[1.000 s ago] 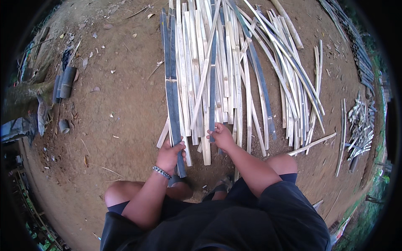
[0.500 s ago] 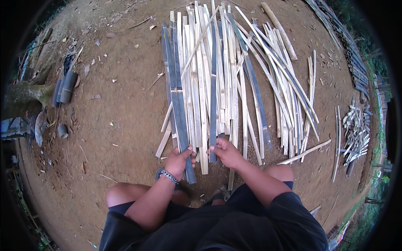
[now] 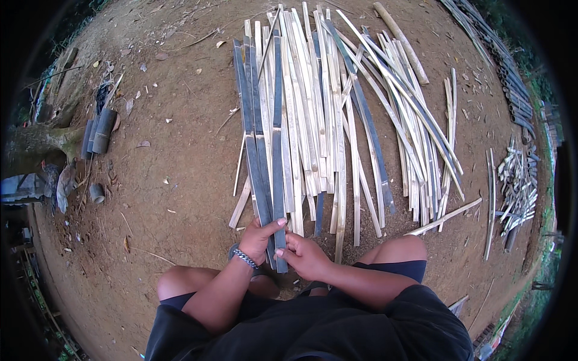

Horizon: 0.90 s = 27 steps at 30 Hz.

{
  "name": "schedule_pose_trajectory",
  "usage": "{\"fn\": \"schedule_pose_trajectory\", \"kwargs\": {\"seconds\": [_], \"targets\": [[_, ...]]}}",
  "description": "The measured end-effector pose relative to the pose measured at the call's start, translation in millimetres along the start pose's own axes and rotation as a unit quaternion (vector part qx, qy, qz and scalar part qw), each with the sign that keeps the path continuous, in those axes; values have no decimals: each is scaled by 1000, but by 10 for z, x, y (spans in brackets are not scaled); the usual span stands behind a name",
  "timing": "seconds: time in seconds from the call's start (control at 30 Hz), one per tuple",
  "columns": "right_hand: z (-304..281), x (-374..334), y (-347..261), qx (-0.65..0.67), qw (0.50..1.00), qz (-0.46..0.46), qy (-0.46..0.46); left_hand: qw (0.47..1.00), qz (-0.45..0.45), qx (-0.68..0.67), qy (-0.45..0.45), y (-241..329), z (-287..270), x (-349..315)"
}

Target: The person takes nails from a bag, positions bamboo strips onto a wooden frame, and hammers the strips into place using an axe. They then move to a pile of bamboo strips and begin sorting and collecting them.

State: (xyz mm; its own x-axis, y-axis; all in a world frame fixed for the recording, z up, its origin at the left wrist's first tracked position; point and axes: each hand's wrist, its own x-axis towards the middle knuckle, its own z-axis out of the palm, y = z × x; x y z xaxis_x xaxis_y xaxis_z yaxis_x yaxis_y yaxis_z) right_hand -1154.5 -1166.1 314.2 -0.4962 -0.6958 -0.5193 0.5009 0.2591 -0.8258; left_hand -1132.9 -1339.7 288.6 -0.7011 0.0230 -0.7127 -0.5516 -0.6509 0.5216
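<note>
Split bamboo strips lie side by side on the ground before me, their near ends toward my knees. My left hand (image 3: 257,240) is closed around the near ends of dark-skinned bamboo strips (image 3: 260,171), thumb on top. Close against it, my right hand (image 3: 303,257) grips the near end of another dark bamboo strip (image 3: 277,162), its thumb also on the upper face. This strip runs away from me along the right side of the other dark ones. Fingers beneath the strips are partly hidden. To the right, pale bamboo strips (image 3: 298,120) lie mostly lengthwise.
A second bunch of strips (image 3: 415,138) fans out at the right, with a bamboo pole (image 3: 401,42) beyond. Short cut pieces (image 3: 516,186) are heaped at far right. Dark bamboo tubes (image 3: 103,130) and chickens (image 3: 65,186) are at the left, on bare soil.
My right hand has moved left with its dark strip, bringing it beside the strips in my left hand. The pale strip lying slantwise across the pile has shifted left.
</note>
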Motion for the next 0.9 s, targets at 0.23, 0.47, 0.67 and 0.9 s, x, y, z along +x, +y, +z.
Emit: {"fn": "schedule_pose_trajectory", "kwargs": {"seconds": [0.23, 0.47, 0.67, 0.9], "targets": [[-85, 78, -378, -352, 933, -14, -73, 999, 11, -41, 32, 147, -4, -162], [-701, 652, 54, -261, 958, 120, 9, 998, 61, -25, -5, 260, -114, -310], [-1505, 1160, 1266, -359, 851, 69, 377, 993, 106, 35, 39, 331, 15, -457], [-1056, 1329, 830, -304, 838, 153, 426, 991, 99, 33, 89, 371, -188, -452]]}}
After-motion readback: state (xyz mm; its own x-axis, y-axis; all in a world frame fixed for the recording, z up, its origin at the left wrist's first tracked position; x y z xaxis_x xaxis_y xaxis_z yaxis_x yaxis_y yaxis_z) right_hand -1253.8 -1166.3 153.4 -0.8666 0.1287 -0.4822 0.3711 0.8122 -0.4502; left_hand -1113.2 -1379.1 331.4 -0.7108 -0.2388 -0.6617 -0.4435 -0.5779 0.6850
